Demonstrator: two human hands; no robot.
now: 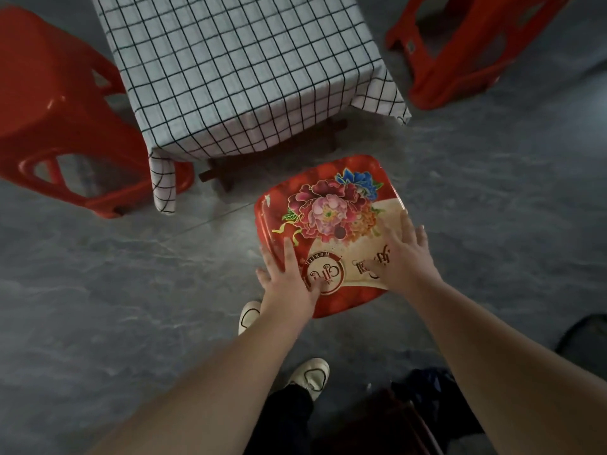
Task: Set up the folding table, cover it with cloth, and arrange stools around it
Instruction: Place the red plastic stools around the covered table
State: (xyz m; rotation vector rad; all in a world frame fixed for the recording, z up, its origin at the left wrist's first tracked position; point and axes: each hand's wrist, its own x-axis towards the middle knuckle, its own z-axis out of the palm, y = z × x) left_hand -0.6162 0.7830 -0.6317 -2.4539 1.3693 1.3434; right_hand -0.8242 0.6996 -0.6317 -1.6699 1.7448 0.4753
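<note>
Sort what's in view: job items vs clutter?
Job items:
- folding table under the checked cloth
- flower-printed stool, left hand and right hand flat on its seat
- red stool at left
- red stool at top right

Clutter:
- dark items on floor, bottom right, too dim to identify

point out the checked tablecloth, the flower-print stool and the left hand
checked tablecloth (230,70): head view, on the flat top of the cloth
flower-print stool (328,205): head view, on the pink flower on the seat
left hand (289,284): head view, on the back of the hand
</note>
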